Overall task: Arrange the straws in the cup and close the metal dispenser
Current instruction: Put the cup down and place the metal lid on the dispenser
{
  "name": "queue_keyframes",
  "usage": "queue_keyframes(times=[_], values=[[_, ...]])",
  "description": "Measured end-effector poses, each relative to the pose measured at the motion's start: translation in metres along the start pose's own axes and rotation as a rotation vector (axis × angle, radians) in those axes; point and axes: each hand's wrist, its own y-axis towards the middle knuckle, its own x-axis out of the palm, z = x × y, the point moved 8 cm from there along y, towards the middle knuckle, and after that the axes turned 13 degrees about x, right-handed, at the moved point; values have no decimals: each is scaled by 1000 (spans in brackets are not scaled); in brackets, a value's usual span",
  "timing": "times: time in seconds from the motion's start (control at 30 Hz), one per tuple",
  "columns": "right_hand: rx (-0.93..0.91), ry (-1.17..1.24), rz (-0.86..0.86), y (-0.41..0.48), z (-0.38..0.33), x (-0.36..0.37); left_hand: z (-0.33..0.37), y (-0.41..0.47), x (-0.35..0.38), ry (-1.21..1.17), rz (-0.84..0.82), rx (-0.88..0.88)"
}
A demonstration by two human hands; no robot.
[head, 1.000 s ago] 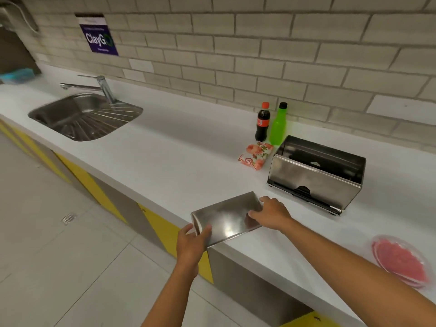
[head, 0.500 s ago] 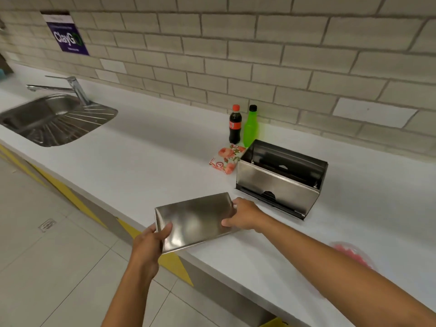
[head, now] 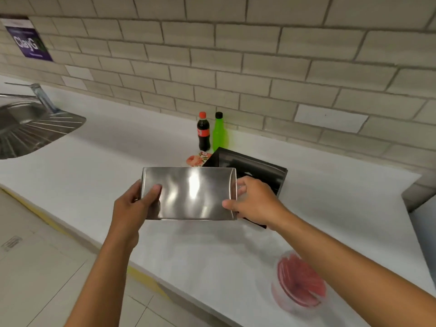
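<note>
I hold a shiny rectangular metal lid (head: 191, 193) in the air above the white counter, its flat face towards me. My left hand (head: 135, 205) grips its left edge and my right hand (head: 253, 201) grips its right edge. Behind the lid stands the open metal dispenser (head: 257, 172), mostly hidden by the lid and my right hand. A clear cup of red straws (head: 298, 283) stands near the counter's front edge at the lower right, blurred.
A cola bottle (head: 203, 132) and a green bottle (head: 220, 133) stand by the tiled wall behind the dispenser. A floral packet (head: 197, 159) lies in front of them. A steel sink (head: 26, 128) with a tap is at the far left.
Both hands lifted the lid off the counter's front edge and carried it up and right, in front of the dispenser. The view shifted right, and the cup of straws sits nearer.
</note>
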Motion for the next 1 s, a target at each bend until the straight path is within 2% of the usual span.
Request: queue_keyframes(times=[0.23, 0.43, 0.57, 0.7, 1.0], values=[[127, 81, 188, 7, 34, -59, -9, 70, 94, 145, -204, 20], [237, 130, 291, 9, 50, -76, -20, 114, 139, 254, -379, -2], [322, 110, 282, 10, 51, -74, -27, 133, 157, 318, -437, -3], [402, 17, 264, 10, 51, -74, -30, 144, 173, 366, -519, 69], [481, -53, 296, 18, 51, -77, -30, 158, 188, 451, -606, 107]])
